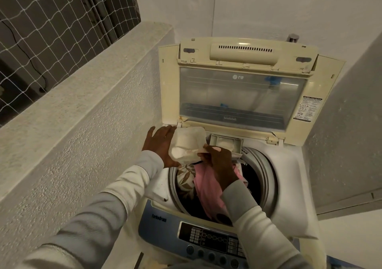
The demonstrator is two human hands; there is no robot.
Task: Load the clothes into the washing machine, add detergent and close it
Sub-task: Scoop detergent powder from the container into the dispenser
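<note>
A top-loading washing machine stands with its lid raised against the back wall. Clothes, a pink garment and a leaf-print one, fill the drum. Above the drum's back left rim, my left hand holds a clear plastic tub of white detergent powder from its left side, fingers spread along it. My right hand pinches the tub's lower right edge. The detergent drawer is pulled open just right of the tub, with white powder inside.
A rough concrete parapet runs along the left, with netting above it. A wall closes in on the right. The control panel with round buttons sits at the machine's front edge.
</note>
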